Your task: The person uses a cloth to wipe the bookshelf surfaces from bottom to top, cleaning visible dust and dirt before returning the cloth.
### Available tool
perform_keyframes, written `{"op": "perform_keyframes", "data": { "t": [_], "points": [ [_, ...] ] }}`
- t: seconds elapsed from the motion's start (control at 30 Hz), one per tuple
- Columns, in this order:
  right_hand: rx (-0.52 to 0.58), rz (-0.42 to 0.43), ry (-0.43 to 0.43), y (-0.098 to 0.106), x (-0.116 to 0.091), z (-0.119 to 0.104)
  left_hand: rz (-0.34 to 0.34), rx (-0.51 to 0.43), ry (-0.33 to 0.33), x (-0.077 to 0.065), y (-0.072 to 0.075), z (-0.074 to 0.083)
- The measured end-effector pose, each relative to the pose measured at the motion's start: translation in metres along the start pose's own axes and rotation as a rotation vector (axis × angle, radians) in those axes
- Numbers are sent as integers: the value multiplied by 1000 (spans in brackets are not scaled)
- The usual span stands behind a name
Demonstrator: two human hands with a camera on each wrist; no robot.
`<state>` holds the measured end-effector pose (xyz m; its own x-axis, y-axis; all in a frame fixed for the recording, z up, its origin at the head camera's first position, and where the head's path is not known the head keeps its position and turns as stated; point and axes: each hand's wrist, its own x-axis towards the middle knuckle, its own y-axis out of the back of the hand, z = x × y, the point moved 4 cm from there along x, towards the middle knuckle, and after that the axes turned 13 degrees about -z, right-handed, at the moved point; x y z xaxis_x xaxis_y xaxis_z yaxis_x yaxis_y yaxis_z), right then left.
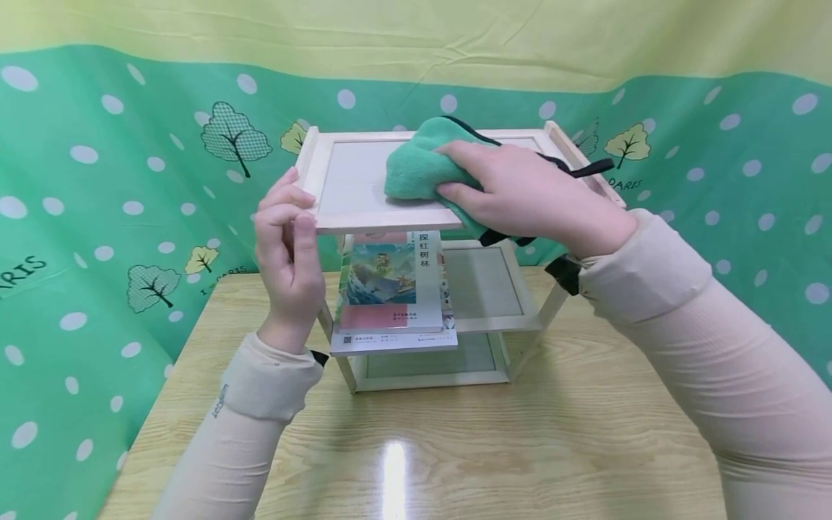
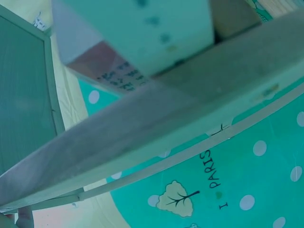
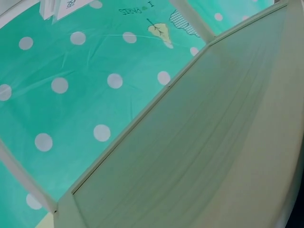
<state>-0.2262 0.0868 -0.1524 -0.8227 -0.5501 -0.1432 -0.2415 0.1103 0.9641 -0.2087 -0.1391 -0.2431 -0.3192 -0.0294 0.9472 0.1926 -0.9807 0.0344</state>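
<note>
A small cream-white wooden shelf rack (image 1: 383, 219) with three tiers stands on the table. My left hand (image 1: 289, 267) grips the front left corner of its top tier, fingers over the side rail and thumb at the front. On the top panel lies a bunched green cloth (image 1: 416, 170) with black edging and a black loop (image 1: 593, 168). My right hand (image 1: 526, 191) holds this cloth against the panel, right of the middle. Neither hand shows clearly in the wrist views; the left wrist view has the rack's rail (image 2: 142, 118) and the right wrist view a tier panel (image 3: 190, 128).
Several books, the top one a picture-cover book (image 1: 383, 278), lie stacked on the left of the middle tier, jutting past its front edge. Beneath is the bottom tier (image 1: 429, 365). A wood-grain table (image 1: 520, 440) bears the rack. Behind hangs a green dotted curtain (image 1: 130, 180).
</note>
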Motion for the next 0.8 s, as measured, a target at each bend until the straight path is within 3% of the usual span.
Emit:
{"op": "perform_keyframes", "data": {
  "t": [0.43, 0.8],
  "points": [
    [-91, 57, -40, -5, 11, -13, -6, 0, 8, -3, 1, 0],
    [-185, 38, -162, -7, 16, -24, -5, 0, 4, -2, 1, 0]
  ]
}}
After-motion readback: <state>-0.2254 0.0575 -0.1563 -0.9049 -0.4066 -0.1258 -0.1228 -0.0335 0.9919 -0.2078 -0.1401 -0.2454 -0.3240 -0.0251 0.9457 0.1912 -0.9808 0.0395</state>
